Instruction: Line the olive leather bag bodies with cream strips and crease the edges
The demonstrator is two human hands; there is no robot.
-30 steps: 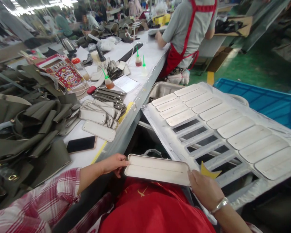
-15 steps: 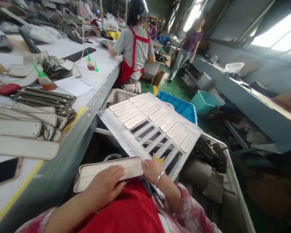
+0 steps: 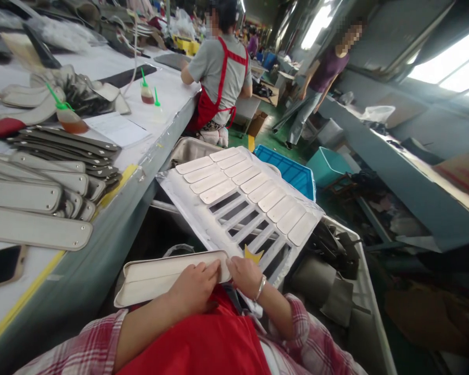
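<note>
A long cream leather-like strip (image 3: 152, 281) with rounded corners lies across my lap, a seam line running along its face. My left hand (image 3: 197, 285) rests over its right half, fingers bent on the face and holding it. At the strip's right end, my right hand (image 3: 245, 276) pinches the edge between thumb and fingers. Just beyond my hands, a white slatted board (image 3: 191, 216) carries rows of similar cream strips (image 3: 219, 192). A yellow pointed piece (image 3: 253, 254) shows on the board's near edge, beside my right hand.
On the left table (image 3: 140, 156) lie stacked cream strips (image 3: 35, 226), dark strips (image 3: 62, 148), a phone (image 3: 3, 266) and green-tipped glue bottles (image 3: 68, 117). A blue crate (image 3: 287, 169) and a white bin (image 3: 369, 291) stand around the board. Two people (image 3: 224, 67) are farther off.
My left hand has slid right along the strip, nearer its right end. My right hand stays at that end. The walking person has come closer and farther right.
</note>
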